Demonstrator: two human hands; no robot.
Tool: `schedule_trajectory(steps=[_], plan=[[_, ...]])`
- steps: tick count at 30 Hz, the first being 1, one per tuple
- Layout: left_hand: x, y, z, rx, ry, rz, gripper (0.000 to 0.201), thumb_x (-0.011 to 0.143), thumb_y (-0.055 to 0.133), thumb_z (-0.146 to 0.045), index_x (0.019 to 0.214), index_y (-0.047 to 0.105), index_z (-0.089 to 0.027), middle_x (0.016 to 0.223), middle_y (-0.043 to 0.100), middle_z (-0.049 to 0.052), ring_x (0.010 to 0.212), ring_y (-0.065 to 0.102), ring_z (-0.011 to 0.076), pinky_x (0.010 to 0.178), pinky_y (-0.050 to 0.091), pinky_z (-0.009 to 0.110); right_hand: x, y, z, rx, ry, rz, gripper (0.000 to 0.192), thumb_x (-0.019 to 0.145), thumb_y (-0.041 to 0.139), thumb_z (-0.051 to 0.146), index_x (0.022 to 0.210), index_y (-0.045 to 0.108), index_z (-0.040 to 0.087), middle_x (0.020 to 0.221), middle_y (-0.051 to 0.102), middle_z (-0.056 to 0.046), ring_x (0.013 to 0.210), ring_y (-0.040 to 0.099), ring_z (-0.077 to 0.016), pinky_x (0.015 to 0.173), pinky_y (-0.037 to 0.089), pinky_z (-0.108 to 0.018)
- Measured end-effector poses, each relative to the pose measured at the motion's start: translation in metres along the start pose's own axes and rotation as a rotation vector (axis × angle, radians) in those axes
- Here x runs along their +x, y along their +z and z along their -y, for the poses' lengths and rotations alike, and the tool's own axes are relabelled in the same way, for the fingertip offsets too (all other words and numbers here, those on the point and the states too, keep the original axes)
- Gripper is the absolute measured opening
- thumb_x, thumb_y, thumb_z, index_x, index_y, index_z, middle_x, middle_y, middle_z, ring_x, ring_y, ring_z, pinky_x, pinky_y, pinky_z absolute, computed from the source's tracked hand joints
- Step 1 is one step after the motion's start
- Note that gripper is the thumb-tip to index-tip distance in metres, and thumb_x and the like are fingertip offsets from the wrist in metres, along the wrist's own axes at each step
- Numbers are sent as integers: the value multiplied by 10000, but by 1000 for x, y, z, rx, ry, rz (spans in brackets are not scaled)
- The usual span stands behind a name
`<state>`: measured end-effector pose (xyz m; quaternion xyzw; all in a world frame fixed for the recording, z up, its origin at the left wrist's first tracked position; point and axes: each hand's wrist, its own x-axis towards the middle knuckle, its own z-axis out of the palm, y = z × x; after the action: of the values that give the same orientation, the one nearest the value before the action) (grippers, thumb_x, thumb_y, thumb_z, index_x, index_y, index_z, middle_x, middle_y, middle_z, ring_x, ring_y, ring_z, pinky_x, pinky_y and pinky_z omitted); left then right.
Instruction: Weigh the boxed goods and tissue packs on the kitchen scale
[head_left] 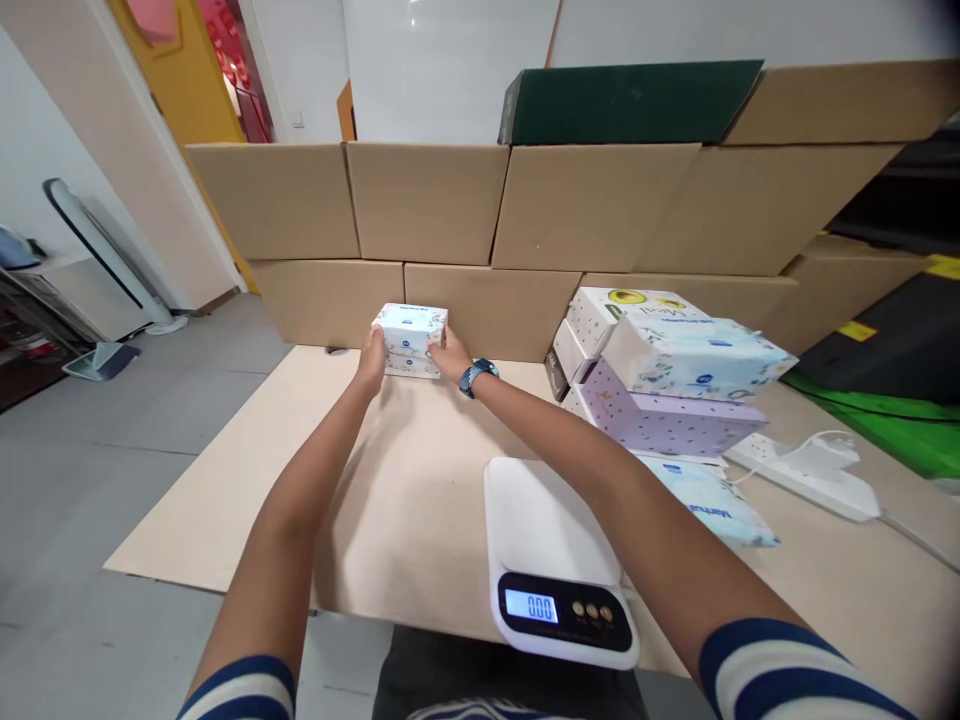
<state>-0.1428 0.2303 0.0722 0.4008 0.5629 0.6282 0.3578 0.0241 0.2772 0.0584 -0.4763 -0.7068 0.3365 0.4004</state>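
A: I start from the near side. Just below the camera there is the kitchen scale, white, with its display lit and its plate bare. It stands at the near edge of the cardboard sheet that covers the floor here.

B: And to the right of the scale?

A: A stack of tissue packs, some soft ones and some boxes, leaning a little. One soft pack lies flat behind the right forearm. Further right I see a white power strip with its cable.

B: Now the hands. Where are they?

A: Both arms are stretched forward, far from the body. The left hand presses on the left end of a small tissue box, and the right hand, the one with the wristwatch, presses on the right end. So the box is clamped between the two hands; the fingers are bent around its ends, not spread wide.

B: How does the box lie?

A: Its long axis goes left to right, across my view, and each hand is on one short end. It sits on the far part of the cardboard sheet, or on a second pack under it; I cannot tell this surely. Both hands are equally near to it.

B: And behind?

A: Just behind the box is a wall of brown cartons, very close, with one dark green box on top.
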Motion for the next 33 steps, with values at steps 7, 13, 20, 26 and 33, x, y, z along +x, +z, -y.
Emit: schedule_trajectory(steps=[7,13,20,26,33], plan=[[5,3,7,113,30,12,509,1144,366,-447,1460,614,-134,1626,615,177,1581,528,290,1346,370,400,6,-16,5,-307,102,10,421,1042,699,430,1390,662,197,1420,688,-114,1223,711,-249,1040,637,-486],[-22,-5,0,207,134,-77,779,1053,591,-527,1683,342,-142,1854,201,210,1758,153,319,1425,153,462,-25,-38,22,-525,-26,121,401,1055,672,400,1403,665,200,1460,682,-135,1279,701,-283,1091,612,-520],[-127,-8,14,394,658,244,985,1009,573,-717,1746,140,-228,1853,-28,268,1667,357,388,1352,309,592,-171,-105,39,-527,-526,274,422,988,724,323,1405,721,253,1596,661,-131,1441,652,-320,1267,467,-555],[-233,19,-5,302,448,790,915,1044,572,-655,1747,47,-392,1869,31,182,1667,375,379,1296,417,628,-312,-223,-9,-325,-584,-382,369,949,773,444,1301,783,335,1393,791,-80,1310,731,-295,1166,559,-515],[-287,121,-17,72,-179,998,1002,941,593,-819,1734,253,-308,1881,140,132,1736,237,353,1404,285,564,-358,-319,-104,184,141,-1029,615,954,522,729,1333,670,266,1411,726,-184,1271,742,-296,1057,601,-535]])
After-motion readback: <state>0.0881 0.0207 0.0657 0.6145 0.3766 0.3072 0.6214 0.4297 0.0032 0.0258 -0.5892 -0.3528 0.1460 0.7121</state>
